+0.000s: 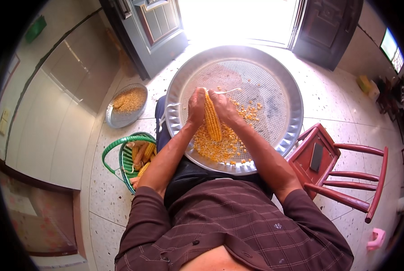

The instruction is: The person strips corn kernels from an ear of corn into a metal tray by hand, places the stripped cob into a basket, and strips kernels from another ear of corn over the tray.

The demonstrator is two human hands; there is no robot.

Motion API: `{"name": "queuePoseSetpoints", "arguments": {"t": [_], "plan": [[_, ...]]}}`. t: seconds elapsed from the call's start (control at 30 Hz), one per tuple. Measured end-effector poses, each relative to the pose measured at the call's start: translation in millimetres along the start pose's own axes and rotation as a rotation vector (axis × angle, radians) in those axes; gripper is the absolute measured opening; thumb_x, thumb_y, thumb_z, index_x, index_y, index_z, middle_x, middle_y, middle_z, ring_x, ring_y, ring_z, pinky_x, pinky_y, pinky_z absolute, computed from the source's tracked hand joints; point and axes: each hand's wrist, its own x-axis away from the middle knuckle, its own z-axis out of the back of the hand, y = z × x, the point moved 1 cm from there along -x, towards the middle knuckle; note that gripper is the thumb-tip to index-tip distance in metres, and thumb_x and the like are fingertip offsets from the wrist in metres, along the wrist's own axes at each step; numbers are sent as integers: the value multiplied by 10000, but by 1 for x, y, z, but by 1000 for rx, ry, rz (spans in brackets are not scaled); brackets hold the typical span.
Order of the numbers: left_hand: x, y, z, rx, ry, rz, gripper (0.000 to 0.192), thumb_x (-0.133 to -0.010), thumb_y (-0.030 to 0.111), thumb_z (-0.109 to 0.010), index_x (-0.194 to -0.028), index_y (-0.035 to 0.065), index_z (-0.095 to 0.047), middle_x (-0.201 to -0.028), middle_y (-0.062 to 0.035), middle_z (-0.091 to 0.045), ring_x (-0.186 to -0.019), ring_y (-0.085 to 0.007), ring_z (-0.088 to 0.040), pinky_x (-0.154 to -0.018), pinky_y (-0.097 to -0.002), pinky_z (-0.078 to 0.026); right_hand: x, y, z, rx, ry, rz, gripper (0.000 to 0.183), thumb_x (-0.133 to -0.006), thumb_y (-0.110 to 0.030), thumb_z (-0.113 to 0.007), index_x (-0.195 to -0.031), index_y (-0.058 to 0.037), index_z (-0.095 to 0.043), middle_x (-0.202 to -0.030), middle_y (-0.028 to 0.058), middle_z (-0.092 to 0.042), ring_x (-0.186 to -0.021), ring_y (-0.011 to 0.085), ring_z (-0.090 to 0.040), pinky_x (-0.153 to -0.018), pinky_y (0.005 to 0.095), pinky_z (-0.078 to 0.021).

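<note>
Both my hands grip one ear of dried yellow corn point(212, 118) near its far end, above a wide perforated metal sieve point(283, 78) that rests over my lap. My left hand point(197, 104) wraps the ear's left side. From the other side, my right hand point(223, 105) holds it, the fingers partly hidden from view. The near part of the ear shows full rows of kernels. A pale strip of husk point(231, 90) sticks out to the right of the far end. Loose corn kernels point(215, 149) lie in the sieve, thickest at its near side.
To my left stands a green woven basket point(127, 159) with ears and cobs. Beyond it is a metal pan point(115, 118) of yellowish grain. At right, a red wooden chair point(324, 169) bears a dark flat object point(316, 157). Double doors point(161, 30) stand open ahead.
</note>
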Motion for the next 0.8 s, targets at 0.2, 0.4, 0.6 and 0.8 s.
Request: {"name": "queuePoseSetpoints", "arguments": {"t": [0.2, 0.4, 0.6, 0.8], "plan": [[-3, -6, 2, -120, 2, -70, 391, -1068, 371, -435, -1005, 31, -619, -885, -35, -599, -870, -132, -535, -817, -323, -453, 4, 7, -20, -42, 78, 211, 717, -1046, -588, -304, -1396, -2, -527, -1299, 275, -602, -1226, 368, -586, -1053, 425, -464], [-1, -2, -3, -108, -57, -121, 434, -1076, 400, -412, -1010, 24, -617, -885, -59, -613, -876, -151, -558, -833, -333, -463, 5, 8, -20, -115, 110, 183, 606, -1074, -483, -323, -1207, 27, -623, -1079, 220, -671, -979, 313, -645, -855, 441, -510], [2, 2, -2, -106, -86, 15, 507, -1086, 459, -376, -1078, 17, -624, -942, -49, -629, -891, -130, -546, -850, -303, -460, -3, 20, -24, -32, 236, 144, 533, -1077, -398, -342, -1011, 19, -666, -862, 190, -667, -802, 276, -625, -756, 442, -487], [-1, -4, -3, 165, -94, 123, 491, -1088, 421, -368, -1026, 8, -627, -907, -55, -647, -819, -125, -597, -779, -289, -495, -10, 28, -23, -285, 188, 211, 530, -1077, -406, -360, -1176, 36, -635, -993, 178, -670, -909, 253, -641, -832, 381, -514]]}}
